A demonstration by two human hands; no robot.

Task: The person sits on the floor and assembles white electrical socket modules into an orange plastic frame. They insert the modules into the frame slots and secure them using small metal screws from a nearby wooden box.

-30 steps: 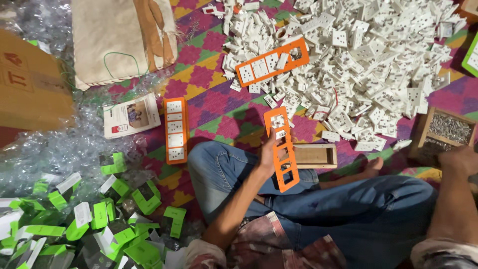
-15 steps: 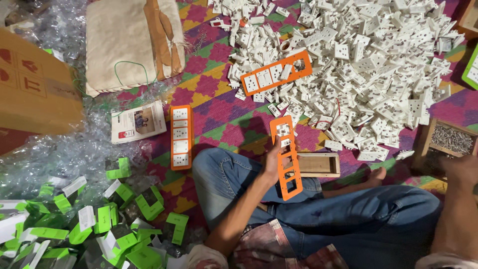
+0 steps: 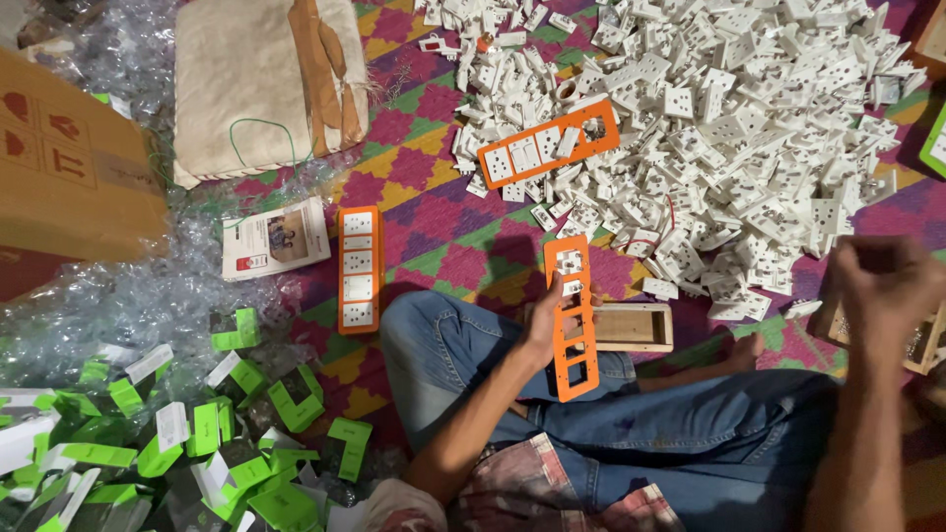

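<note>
The left hand (image 3: pixel 544 330) grips an orange switch-plate frame (image 3: pixel 572 317) upright over the lap, fingers wrapped round its long edge, with one white socket module (image 3: pixel 569 264) seated in the top window and the lower windows open. The right hand (image 3: pixel 880 286), blurred, looks curled shut to the far right of those fingers, above a small wooden tray (image 3: pixel 926 350); what it holds, if anything, cannot be told. The work appears to stand at filling the frame, barely begun; the next move would call for a module pressed squarely into the second window. Just behind the frame lies a wooden box (image 3: pixel 631 327); beyond the fingertips spreads a heap of white modules (image 3: pixel 749 128), on which a part-filled orange frame (image 3: pixel 548 144) rests. Left of the gripping hand lies a fully loaded orange frame (image 3: pixel 358 268), then a white printed card (image 3: pixel 274 236), a brown carton (image 3: pixel 69 167), and green-and-white packaging cards (image 3: pixel 236 433) on clear plastic wrap.
</note>
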